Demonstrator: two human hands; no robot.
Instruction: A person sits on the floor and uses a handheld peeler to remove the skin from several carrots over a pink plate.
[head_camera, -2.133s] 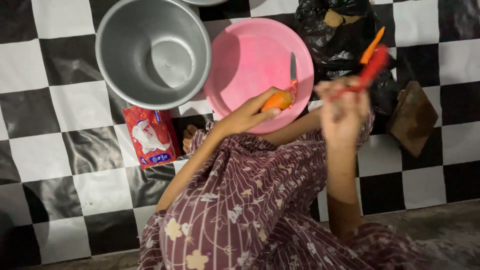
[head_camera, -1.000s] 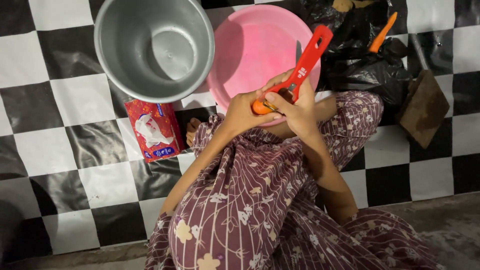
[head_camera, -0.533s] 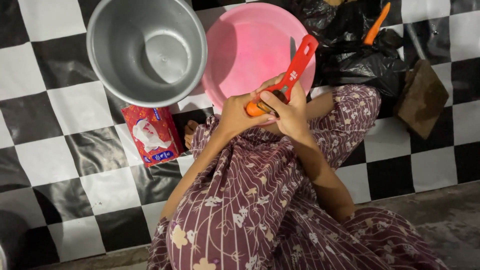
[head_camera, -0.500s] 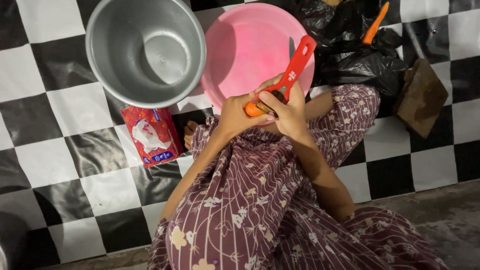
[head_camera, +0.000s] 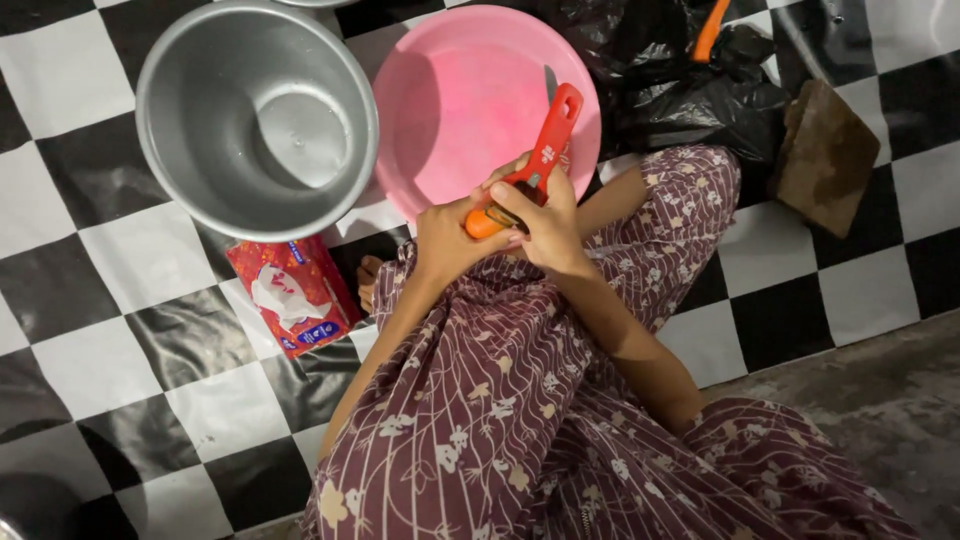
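Note:
My left hand (head_camera: 447, 238) grips an orange carrot (head_camera: 480, 223) just above my knee. My right hand (head_camera: 540, 215) holds a red peeler (head_camera: 552, 132) with its blade end against the carrot and its handle pointing up over the pink basin (head_camera: 470, 90). Both hands meet at the near rim of the basin. Most of the carrot is hidden by my fingers.
A large metal pot (head_camera: 255, 115) stands left of the basin on the black-and-white checkered floor (head_camera: 120, 330). A red packet (head_camera: 292, 293) lies below it. A black plastic bag (head_camera: 680, 85) with another carrot (head_camera: 710, 25) sits upper right, beside a brown block (head_camera: 825, 155).
My right hand brought the red peeler from the right down onto the carrot. Both hands have stayed together at the basin's rim, and the view has shifted slightly.

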